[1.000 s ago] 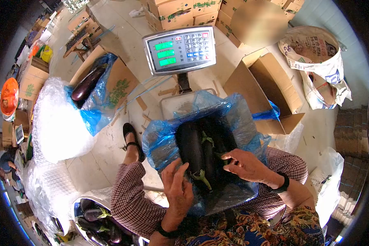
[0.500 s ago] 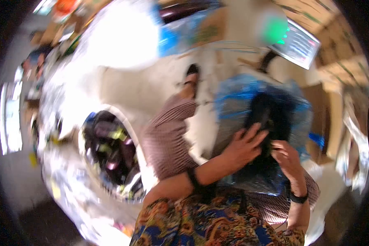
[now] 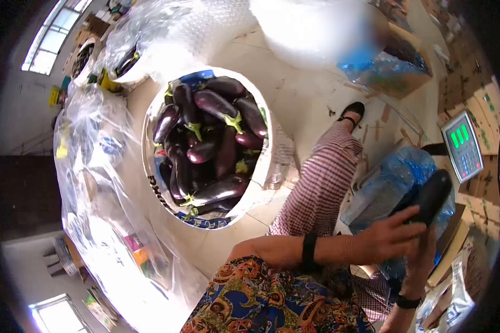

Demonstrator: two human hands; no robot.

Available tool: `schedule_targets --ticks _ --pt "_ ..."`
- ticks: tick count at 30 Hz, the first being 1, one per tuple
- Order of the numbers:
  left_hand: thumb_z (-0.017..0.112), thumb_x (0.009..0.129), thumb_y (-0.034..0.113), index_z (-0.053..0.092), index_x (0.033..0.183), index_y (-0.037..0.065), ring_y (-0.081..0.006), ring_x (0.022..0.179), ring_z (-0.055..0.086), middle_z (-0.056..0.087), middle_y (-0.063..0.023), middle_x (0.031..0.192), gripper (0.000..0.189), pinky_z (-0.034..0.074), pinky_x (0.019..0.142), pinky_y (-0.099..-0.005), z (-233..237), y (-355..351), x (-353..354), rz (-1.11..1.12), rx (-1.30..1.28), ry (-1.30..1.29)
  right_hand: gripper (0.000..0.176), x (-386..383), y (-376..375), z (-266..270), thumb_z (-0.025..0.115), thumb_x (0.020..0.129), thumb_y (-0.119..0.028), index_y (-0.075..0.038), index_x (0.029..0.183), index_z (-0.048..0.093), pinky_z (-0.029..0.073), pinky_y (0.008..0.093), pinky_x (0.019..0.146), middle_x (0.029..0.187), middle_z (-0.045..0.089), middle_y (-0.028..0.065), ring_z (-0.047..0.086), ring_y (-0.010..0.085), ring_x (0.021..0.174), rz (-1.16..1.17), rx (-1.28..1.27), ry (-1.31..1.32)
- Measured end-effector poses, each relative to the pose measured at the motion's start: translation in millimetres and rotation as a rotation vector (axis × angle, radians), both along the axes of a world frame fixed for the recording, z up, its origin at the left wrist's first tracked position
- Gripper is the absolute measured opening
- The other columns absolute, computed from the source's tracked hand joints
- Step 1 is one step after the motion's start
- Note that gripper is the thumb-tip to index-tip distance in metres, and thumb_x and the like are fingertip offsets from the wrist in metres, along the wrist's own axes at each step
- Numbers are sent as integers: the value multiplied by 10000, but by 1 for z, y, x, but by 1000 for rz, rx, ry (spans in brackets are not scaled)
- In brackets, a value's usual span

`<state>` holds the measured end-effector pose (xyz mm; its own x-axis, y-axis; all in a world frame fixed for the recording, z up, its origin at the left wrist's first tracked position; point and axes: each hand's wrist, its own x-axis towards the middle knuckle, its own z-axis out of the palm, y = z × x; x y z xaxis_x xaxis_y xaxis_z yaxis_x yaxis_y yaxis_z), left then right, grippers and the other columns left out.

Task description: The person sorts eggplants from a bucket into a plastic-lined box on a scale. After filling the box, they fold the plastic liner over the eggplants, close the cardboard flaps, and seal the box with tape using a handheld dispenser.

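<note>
Eggplant (image 3: 435, 193) juts from the right hand (image 3: 422, 255), beside the left hand (image 3: 388, 238).

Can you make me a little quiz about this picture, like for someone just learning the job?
1. True or false: the white-rimmed sack has just one eggplant in it.

2. Pick one. What colour are the lit readouts on the keypad panel?
A) red
B) green
C) yellow

3. What dark thing sticks up from between the left hand and the right hand?

Key:
1. False; it has many eggplants.
2. B, green.
3. A long, dark eggplant.
</note>
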<state>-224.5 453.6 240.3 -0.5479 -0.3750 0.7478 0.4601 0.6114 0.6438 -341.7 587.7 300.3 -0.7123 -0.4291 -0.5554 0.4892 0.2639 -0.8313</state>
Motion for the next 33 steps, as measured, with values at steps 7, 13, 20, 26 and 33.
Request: schedule_targets --ticks 7,13,20,26,33 --pt "651 808 107 577 1165 21 -409 1186 508 514 -245 1227 375 518 868 -484 30 -81 115 314 41 -257 469 68 -118 33 470 988 -369 25 1236 518 507 330 877 1119 621 150 616 239 996 239 -310 -87" --pt "770 638 6 409 1369 36 -399 1253 389 401 -210 1383 817 342 1032 -462 -51 -179 321 1345 19 -761 385 114 -213 -2 420 1013 -292 33 1164 562 512 290 769 1007 662 155 643 186 913 641 -136 -39" --pt "827 625 171 368 1406 61 -354 1131 479 558 -157 1158 912 382 969 -495 -150 -189 433 1609 285 -1213 558 186 -321 -88 628 926 -222 -15 1389 394 423 355 964 1332 469 170 511 248 1139 1069 -344 -207" --pt "832 624 165 355 1439 73 -370 845 594 579 -179 996 949 516 732 -432 -97 -169 362 1355 29 -887 841 233 -323 -100 677 866 -409 56 1435 268 375 387 1062 1369 442 222 428 283 1298 1208 -47 -288" --pt "803 736 140 368 1386 -80 -322 1194 550 528 -263 1293 812 459 971 -397 -76 -160 274 837 664 -564 614 248 -318 -128 684 870 -333 -33 1346 438 493 304 846 1220 566 93 588 184 1023 986 -40 -324"
